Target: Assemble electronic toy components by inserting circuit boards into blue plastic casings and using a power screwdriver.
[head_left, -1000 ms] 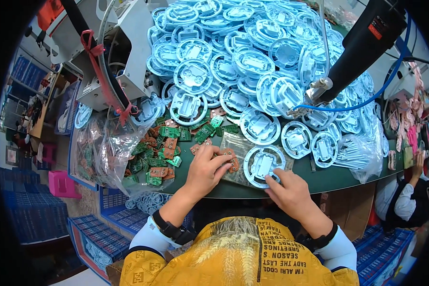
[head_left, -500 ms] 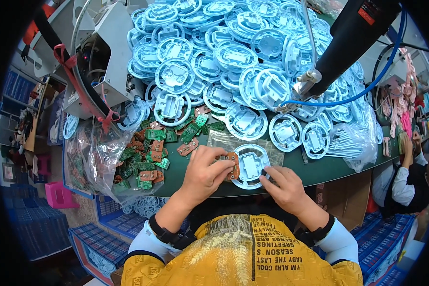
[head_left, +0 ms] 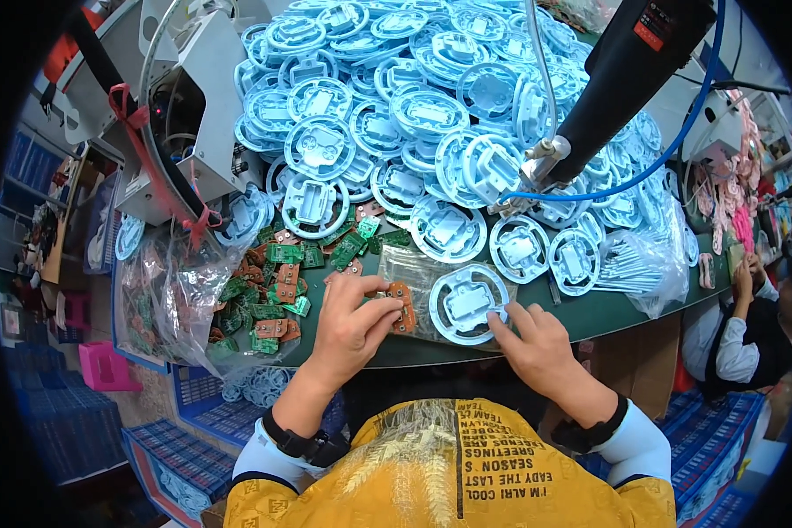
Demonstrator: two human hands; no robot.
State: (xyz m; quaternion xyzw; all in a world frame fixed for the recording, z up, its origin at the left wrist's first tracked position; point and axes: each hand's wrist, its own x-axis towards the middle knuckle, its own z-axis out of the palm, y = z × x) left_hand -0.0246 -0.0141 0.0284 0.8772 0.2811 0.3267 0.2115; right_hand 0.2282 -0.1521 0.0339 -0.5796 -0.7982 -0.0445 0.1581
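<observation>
Between the fingertips of my left hand [head_left: 348, 326] is a small orange-brown circuit board [head_left: 403, 306] with round metal contacts. My right hand [head_left: 541, 348] has its thumb and fingers on the right rim of a light blue plastic wheel [head_left: 468, 304], shaped like a toy steering wheel with a raised box in its middle. The wheel rests at the table's near edge, partly over a clear plastic sheet [head_left: 405, 264]. A gap separates the board from the wheel.
A big heap of similar blue wheels [head_left: 431, 106] covers the table's far side. Loose green and brown boards [head_left: 277, 295] lie at left beside a plastic bag [head_left: 172, 299]. A black tool with a metal tip [head_left: 607, 114] hangs at right. Another person [head_left: 748, 339] sits far right.
My left hand has drawn the board leftward, away from the wheel. The wheel has turned a little under my right hand. The whole view has shifted slightly.
</observation>
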